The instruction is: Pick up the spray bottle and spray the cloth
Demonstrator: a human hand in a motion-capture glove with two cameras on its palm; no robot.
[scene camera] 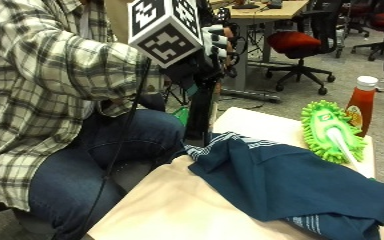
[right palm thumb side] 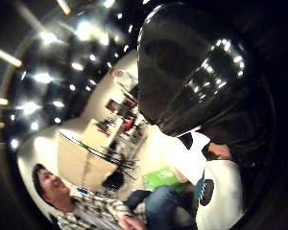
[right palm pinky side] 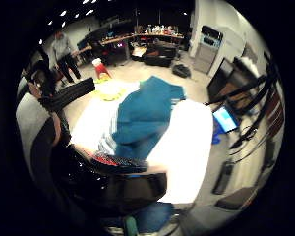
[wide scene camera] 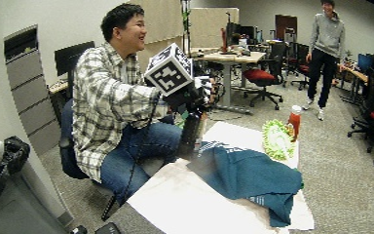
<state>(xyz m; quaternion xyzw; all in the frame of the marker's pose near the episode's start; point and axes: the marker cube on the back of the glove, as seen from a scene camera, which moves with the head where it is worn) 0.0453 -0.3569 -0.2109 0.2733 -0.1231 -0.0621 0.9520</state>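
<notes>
A fuzzy lime-green duster mop head point(scene camera: 330, 131) lies near the far edge of the pale table top point(scene camera: 179, 205). A red plastic ketchup bottle with white cap point(scene camera: 362, 104) stands upright just beside it.

Open office, grey carpet floor point(wide scene camera: 343, 161), pale walls. Desks point(wide scene camera: 229, 57) along the back with a red-seat office chair point(scene camera: 298, 42), grey filing cabinet point(wide scene camera: 28, 92) by the near wall. Ceiling spotlights on.

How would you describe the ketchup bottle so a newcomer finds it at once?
Start at the table with the blue cloth. At its far edge, beside the green duster, stands the ketchup bottle: upright, red, white-capped.
</notes>
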